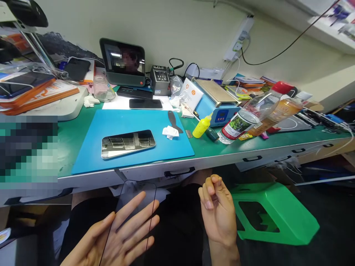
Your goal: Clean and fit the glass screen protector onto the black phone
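Head view, looking down over the worker's lap: the left hand (122, 236) has a clear panel (130, 195) with a thin dark border, held up just short of the green bench (67, 151). Its fingers are spread behind the sheet, the last three reaching past one long edge while the thumb lies along the other. So clear is the thing that I can't fairly say how hard the thumb presses. The right hand (219, 210) is raised well to the side, thumb and fingertips drawn together, nothing visible between them.

I'd take the panel for light and stiff, probably glass, slick on its faces and easily chipped at a corner. Long edges would be the place to take hold, with light pressure and no twisting; a fingertip laid flat on it would likely leave a smudge.

Beyond it, a phone (128, 144) lies face up on the blue mat (169, 151), its glossy screen full of reflections. On the same mat sit a crumpled white tissue (170, 132) and a dark spatula (172, 119), with a yellow bottle (202, 128) standing tilted-looking just off the mat's right side.
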